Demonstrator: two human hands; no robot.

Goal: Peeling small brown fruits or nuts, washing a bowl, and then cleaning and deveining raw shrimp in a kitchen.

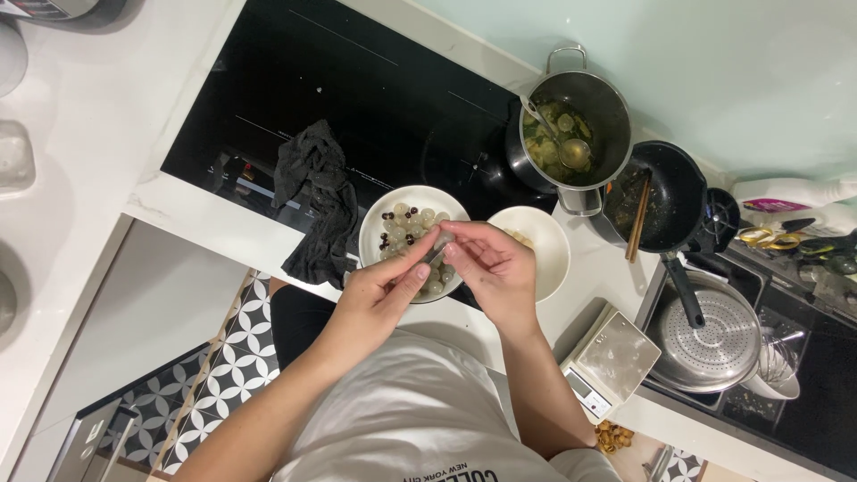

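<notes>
Both bare forearms reach forward and converge, the left hand [386, 290] and right hand [489, 265] meeting fingertip to fingertip, each in a pinching grip.

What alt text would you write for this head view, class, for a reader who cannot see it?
Seen from above, a left hand and right hand pinch a small pale fruit over a white bowl of fruit. A steel pot stands on the black hob.

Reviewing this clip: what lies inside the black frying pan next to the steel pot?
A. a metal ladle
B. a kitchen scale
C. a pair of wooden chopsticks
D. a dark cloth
C: a pair of wooden chopsticks rests slanted in the black frying pan; the metal ladle sits in the steel pot instead.
</notes>
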